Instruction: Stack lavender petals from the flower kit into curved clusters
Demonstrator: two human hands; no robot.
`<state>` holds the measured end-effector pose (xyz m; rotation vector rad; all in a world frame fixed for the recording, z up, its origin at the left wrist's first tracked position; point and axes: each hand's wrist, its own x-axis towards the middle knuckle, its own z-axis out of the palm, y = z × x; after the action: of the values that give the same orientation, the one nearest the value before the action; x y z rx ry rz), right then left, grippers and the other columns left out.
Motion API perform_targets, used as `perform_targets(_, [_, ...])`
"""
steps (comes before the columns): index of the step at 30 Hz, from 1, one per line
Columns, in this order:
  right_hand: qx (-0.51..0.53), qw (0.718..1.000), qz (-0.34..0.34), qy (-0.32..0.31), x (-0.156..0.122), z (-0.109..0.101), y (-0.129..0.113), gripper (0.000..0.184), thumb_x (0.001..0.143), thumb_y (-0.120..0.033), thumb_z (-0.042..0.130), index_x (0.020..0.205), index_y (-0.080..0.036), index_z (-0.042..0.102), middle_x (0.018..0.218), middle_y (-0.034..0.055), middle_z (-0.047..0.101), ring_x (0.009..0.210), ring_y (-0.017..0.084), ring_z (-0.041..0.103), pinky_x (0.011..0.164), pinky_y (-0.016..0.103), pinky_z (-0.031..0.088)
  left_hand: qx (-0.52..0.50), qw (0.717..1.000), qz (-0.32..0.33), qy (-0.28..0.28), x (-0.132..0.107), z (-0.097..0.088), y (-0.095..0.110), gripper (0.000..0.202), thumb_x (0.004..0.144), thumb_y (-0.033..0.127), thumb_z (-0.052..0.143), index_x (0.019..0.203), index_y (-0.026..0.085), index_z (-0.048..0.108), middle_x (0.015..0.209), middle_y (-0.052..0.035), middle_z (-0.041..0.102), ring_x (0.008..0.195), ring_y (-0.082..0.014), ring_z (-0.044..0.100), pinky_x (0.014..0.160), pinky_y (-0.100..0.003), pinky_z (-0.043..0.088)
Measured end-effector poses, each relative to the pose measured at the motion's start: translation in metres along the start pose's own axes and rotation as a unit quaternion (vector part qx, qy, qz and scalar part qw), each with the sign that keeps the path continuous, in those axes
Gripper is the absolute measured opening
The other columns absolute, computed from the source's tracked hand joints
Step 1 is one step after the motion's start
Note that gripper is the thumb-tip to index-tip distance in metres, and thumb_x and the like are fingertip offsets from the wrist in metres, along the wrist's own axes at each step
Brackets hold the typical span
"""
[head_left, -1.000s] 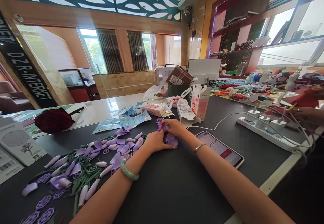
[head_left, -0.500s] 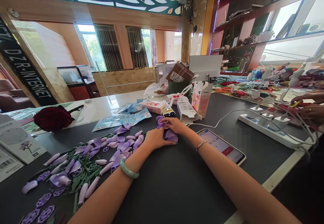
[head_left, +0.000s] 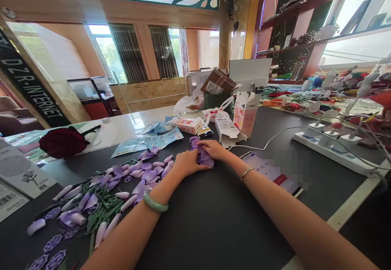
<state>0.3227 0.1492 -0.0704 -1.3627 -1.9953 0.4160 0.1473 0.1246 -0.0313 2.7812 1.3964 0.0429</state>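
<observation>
Both my hands meet over a small cluster of purple plastic petals (head_left: 204, 159) on the dark table (head_left: 214, 221). My left hand (head_left: 185, 163), with a green bangle on its wrist, is curled with its fingertips pressed on the cluster. My right hand (head_left: 214, 148), with a thin bracelet, is closed over the cluster's far side and pinches petals. To the left lies a scatter of loose purple petals (head_left: 146, 174), green stems (head_left: 105, 211) and purple lattice pieces (head_left: 51, 243).
A phone (head_left: 273, 173) lies right of my right wrist, a white cable running to a power strip (head_left: 331, 151). Small boxes (head_left: 224, 128), a pink carton (head_left: 245, 113) and blue leaflets (head_left: 146, 141) stand behind. A dark red rose (head_left: 62, 141) lies far left.
The view has tilted slightly, so everything sits a bit higher. My hands stay on the petal cluster with small finger shifts. Another person's hands at the right edge have left the view.
</observation>
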Motion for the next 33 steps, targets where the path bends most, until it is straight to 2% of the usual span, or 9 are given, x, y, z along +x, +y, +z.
perform_targets(6, [0.005,1.000,0.003,-0.004,-0.007,-0.002,0.000,0.029,0.093,-0.034,0.056,0.117,-0.018,0.059,0.121,0.0084,0.060,0.104,0.021,0.060,0.088,0.044,0.051,-0.017,1.000,0.013,0.000,-0.002,-0.001,-0.001,0.039,0.091,0.047,0.055,0.112,0.015,0.059,0.100,-0.0065,0.064,0.088,-0.0194,0.063,0.080,-0.040,0.053])
perform_targets(12, [0.001,1.000,0.014,0.016,-0.014,-0.003,-0.006,0.031,0.093,-0.034,0.056,0.119,-0.018,0.058,0.123,0.0088,0.059,0.105,0.022,0.060,0.089,0.045,0.051,-0.034,0.999,0.014,0.028,-0.002,0.002,-0.004,0.036,0.091,0.046,0.056,0.107,0.015,0.060,0.098,-0.0056,0.065,0.086,-0.0186,0.063,0.079,-0.039,0.053])
perform_targets(15, [-0.010,0.999,0.025,0.024,-0.018,-0.004,-0.014,0.032,0.093,-0.034,0.056,0.120,-0.018,0.057,0.123,0.0089,0.059,0.105,0.022,0.060,0.088,0.045,0.051,-0.048,0.997,0.012,0.062,-0.002,0.002,-0.004,0.032,0.092,0.043,0.056,0.105,0.015,0.061,0.098,-0.0055,0.065,0.086,-0.0180,0.063,0.078,-0.038,0.053])
perform_targets(19, [-0.046,0.998,0.045,0.022,-0.022,-0.013,-0.025,0.033,0.093,-0.034,0.056,0.122,-0.018,0.056,0.125,0.0091,0.058,0.106,0.023,0.059,0.089,0.045,0.051,-0.071,0.986,0.006,0.148,-0.002,0.003,-0.005,0.030,0.094,0.039,0.054,0.111,0.015,0.060,0.107,-0.0071,0.063,0.091,-0.0187,0.063,0.081,-0.039,0.053])
perform_targets(23, [-0.095,0.993,0.063,-0.030,-0.030,-0.028,-0.034,0.031,0.093,-0.033,0.057,0.120,-0.018,0.058,0.122,0.0087,0.059,0.104,0.022,0.060,0.088,0.045,0.051,-0.082,0.972,0.009,0.221,0.003,0.006,-0.009,0.029,0.093,0.034,0.055,0.116,0.017,0.058,0.118,-0.0090,0.060,0.102,-0.0216,0.060,0.087,-0.043,0.052])
perform_targets(27, [-0.134,0.983,0.061,-0.110,-0.041,-0.039,-0.043,0.025,0.092,-0.033,0.058,0.111,-0.018,0.062,0.116,0.0073,0.063,0.101,0.020,0.061,0.088,0.043,0.051,-0.084,0.968,0.033,0.233,0.009,0.012,-0.014,0.030,0.093,0.033,0.056,0.119,0.017,0.057,0.122,-0.0095,0.058,0.106,-0.0226,0.059,0.089,-0.044,0.051])
perform_targets(30, [-0.150,0.981,0.054,-0.111,-0.045,-0.039,-0.052,0.037,0.082,-0.029,0.069,0.117,-0.019,0.061,0.119,0.0085,0.063,0.108,0.024,0.060,0.093,0.043,0.047,-0.082,0.970,0.053,0.223,0.011,0.015,-0.015,0.030,0.093,0.033,0.056,0.119,0.018,0.058,0.123,-0.0095,0.058,0.106,-0.0227,0.059,0.090,-0.045,0.051])
perform_targets(33, [-0.153,0.982,0.048,-0.101,-0.045,-0.035,-0.058,0.054,0.067,-0.023,0.078,0.119,-0.022,0.063,0.118,0.0076,0.066,0.109,0.026,0.060,0.091,0.035,0.046,-0.076,0.972,0.064,0.214,0.012,0.016,-0.016,0.029,0.093,0.033,0.056,0.118,0.018,0.058,0.123,-0.0094,0.058,0.106,-0.0226,0.059,0.091,-0.045,0.050])
